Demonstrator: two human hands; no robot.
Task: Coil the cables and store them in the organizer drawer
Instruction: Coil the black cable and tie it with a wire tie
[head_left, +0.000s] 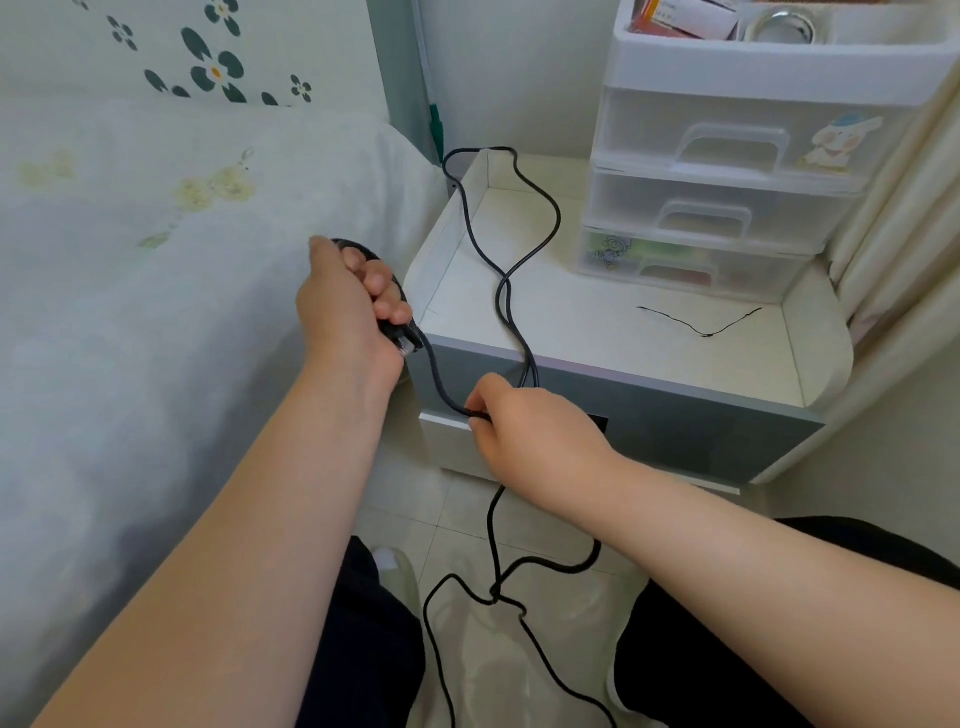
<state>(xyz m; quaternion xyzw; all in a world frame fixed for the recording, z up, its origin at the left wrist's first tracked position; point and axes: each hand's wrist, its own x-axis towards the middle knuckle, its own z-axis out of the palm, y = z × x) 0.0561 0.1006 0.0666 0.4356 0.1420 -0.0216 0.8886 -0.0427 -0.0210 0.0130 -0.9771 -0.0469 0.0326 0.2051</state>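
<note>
A long black cable (540, 208) snakes over the white nightstand top (597, 332), drops down its front and trails in loops on the floor. My left hand (348, 306) is closed around a coiled loop of this cable, with the plug end showing under its fingers. My right hand (524, 431) pinches the cable in front of the nightstand, a short span from the left hand. A clear plastic organizer (727, 171) with three shut drawers stands at the back right of the nightstand. A thin black tie (698, 322) lies in front of it.
A bed with a pale flowered cover (156, 260) fills the left side. A curtain (893, 218) hangs at the right. My knees in dark trousers and a tiled floor (467, 519) are below. An open tray with small items tops the organizer.
</note>
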